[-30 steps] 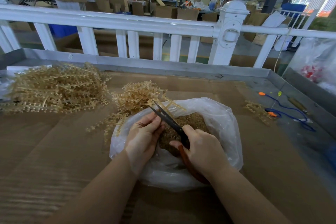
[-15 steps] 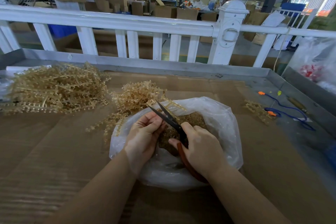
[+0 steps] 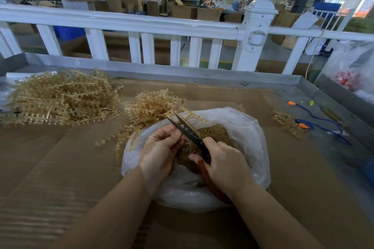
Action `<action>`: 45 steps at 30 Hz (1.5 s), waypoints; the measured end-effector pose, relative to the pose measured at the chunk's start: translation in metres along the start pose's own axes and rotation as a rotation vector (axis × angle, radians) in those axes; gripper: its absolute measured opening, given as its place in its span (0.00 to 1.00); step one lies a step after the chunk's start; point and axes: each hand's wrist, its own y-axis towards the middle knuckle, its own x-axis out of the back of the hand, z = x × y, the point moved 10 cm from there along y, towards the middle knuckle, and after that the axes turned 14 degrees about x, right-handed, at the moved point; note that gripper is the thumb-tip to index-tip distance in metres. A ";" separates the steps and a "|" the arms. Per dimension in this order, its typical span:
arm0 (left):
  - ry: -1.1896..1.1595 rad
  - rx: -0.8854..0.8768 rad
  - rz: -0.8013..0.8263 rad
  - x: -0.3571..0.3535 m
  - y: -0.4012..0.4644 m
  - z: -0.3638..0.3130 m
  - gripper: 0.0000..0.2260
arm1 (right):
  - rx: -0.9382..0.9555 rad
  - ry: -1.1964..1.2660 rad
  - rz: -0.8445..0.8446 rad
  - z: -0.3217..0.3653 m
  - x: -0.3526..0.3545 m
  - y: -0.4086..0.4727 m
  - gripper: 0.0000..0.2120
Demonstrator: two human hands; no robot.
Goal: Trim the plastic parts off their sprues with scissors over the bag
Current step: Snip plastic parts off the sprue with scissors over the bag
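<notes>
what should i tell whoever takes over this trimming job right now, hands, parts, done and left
Right hand grips the scissors, blades open over the bag.
Left hand pinches a sprue between the blades, above the bag's mouth.
Done: a heap of cut parts lies in the bag.
Left: the small pile beside the bag and the big pile at far left are uncut; a few sprues lie to the right.

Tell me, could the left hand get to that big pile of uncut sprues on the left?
Probably yes. The big pile lies on open cardboard with nothing between, but the left hand now holds a sprue at the scissors.
</notes>
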 end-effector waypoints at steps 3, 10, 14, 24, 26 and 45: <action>-0.026 0.001 -0.019 0.003 0.002 0.001 0.07 | 0.005 -0.007 -0.010 0.001 0.002 0.000 0.18; -0.022 0.002 -0.010 0.003 0.002 0.001 0.07 | 0.017 -0.033 -0.021 0.003 0.003 0.000 0.19; -0.012 0.005 0.008 0.001 0.002 0.002 0.07 | 0.021 -0.038 -0.026 0.004 0.003 -0.001 0.20; -0.002 0.007 0.025 -0.002 -0.001 0.001 0.10 | 0.029 -0.060 -0.043 0.007 0.006 0.000 0.20; -0.004 0.008 0.027 -0.002 0.000 0.001 0.11 | 0.030 -0.053 -0.049 0.008 0.006 0.001 0.19; -0.043 0.003 0.041 0.001 0.005 0.003 0.08 | 0.021 -0.037 -0.020 0.007 0.004 0.000 0.18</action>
